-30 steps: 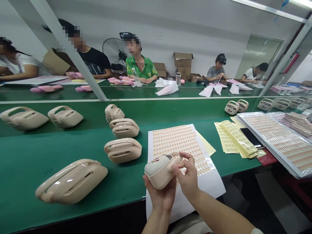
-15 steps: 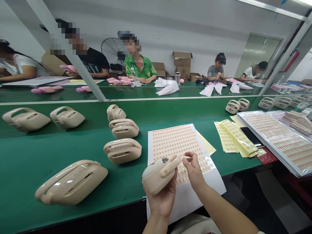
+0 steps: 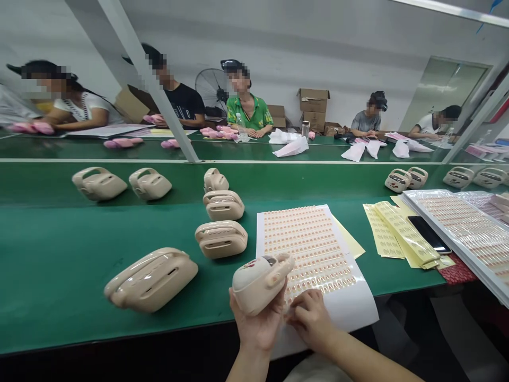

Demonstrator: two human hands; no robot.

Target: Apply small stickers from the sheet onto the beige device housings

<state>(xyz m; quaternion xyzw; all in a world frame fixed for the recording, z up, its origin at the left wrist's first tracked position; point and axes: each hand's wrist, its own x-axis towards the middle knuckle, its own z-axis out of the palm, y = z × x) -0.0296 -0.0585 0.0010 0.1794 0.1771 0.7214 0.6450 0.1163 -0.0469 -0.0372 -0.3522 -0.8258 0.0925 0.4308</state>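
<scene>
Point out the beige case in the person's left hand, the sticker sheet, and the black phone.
Beige case (image 3: 256,284), head view, its rounded side.
Sticker sheet (image 3: 306,239), head view, the printed rows.
Black phone (image 3: 429,234), head view, its screen.

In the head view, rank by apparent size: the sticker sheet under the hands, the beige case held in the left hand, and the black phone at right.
1. Sticker sheet, clearly largest.
2. Beige case in the left hand; nearness to the camera inflates it.
3. Black phone, smallest, though it lies farther off.
</scene>
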